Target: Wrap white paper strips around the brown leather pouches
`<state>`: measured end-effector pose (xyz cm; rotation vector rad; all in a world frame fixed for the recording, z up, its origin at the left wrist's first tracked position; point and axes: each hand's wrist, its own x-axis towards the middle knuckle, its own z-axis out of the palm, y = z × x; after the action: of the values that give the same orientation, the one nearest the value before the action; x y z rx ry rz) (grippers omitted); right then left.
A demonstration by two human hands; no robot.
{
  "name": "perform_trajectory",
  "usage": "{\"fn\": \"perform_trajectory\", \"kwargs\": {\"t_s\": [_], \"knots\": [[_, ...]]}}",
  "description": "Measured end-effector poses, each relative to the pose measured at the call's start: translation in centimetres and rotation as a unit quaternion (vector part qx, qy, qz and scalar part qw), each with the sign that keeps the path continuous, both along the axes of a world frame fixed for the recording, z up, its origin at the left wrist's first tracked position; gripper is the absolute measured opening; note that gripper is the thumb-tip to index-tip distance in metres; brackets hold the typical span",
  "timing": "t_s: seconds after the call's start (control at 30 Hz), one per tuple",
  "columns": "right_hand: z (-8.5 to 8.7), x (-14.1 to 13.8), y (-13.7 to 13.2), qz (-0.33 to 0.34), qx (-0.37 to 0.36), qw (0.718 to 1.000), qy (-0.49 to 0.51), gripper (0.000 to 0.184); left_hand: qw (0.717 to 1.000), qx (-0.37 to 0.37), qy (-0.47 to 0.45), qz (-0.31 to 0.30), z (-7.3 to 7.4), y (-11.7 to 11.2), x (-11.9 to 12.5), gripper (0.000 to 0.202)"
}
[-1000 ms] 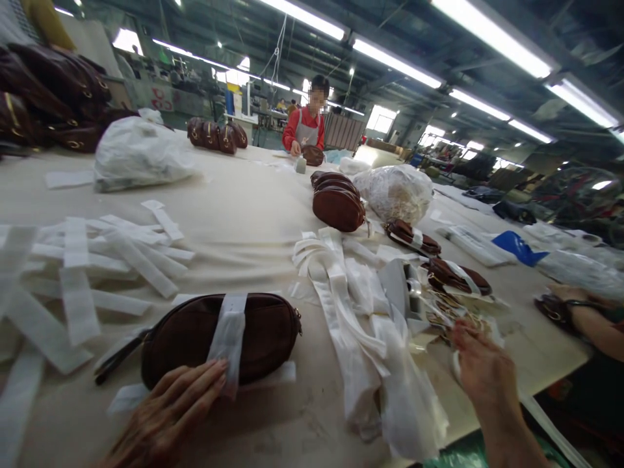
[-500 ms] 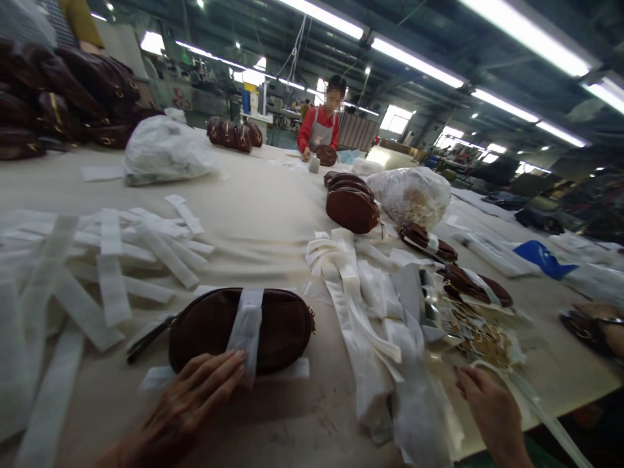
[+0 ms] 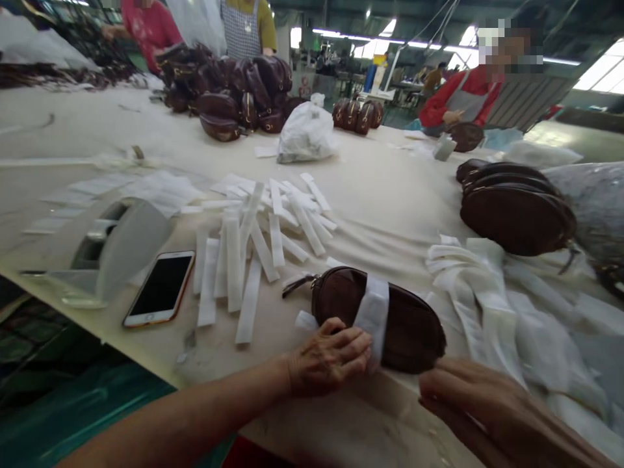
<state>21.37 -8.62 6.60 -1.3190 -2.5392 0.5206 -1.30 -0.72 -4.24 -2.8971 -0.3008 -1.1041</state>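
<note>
Your left hand [image 3: 331, 357] has its fingers together on the white strip [image 3: 376, 296] around that brown leather-look pouch [image 3: 414, 328] on the table [image 3: 394, 188]. Your right hand [image 3: 492, 403]'s fingers bunch near its end; can't tell if either's gripping tbh.

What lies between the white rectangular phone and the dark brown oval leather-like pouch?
Long white fabric-like strips lie between phone and pouch, in the head view.

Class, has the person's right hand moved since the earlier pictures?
Yes, leftward: earlier right of the bundle of long white strips, the bare right hand now reaches left of it, near the dark-brown oval leather-look pouch.
</note>
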Motion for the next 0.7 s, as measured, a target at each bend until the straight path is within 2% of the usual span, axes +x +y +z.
{"fn": "perform_trajectory", "kwargs": {"t_s": [0.07,0.17,0.27,0.4,0.5,0.7], "knots": [[0.3,-1.9,3.6,0.017,0.011,0.999,-0.049,0.026,1.000,-0.004,-0.003,0.000,-0.2,0.0,-0.1,0.019],[-1.2,-2.6,7.0,0.036,0.010,0.992,-0.124,0.023,1.000,-0.007,0.006,-0.003,-0.4,0.1,-0.1,0.018],[-2.8,-2.4,8.5,0.053,0.005,0.985,-0.166,0.020,1.000,-0.009,0.016,-0.005,-0.5,0.1,-0.2,0.016],[-3.1,-2.7,9.3,0.057,-0.010,0.981,-0.186,0.020,1.000,-0.013,0.006,-0.005,-0.6,0.1,-0.2,0.015],[-2.8,-3.2,9.8,0.011,-0.050,0.978,-0.203,0.018,1.000,-0.014,0.011,-0.006,-0.6,0.2,-0.2,0.016],[-2.8,-3.2,11.3,-0.146,-0.102,0.968,-0.178,0.019,1.000,-0.017,0.014,-0.009,-0.4,0.3,-0.3,0.017]]}}
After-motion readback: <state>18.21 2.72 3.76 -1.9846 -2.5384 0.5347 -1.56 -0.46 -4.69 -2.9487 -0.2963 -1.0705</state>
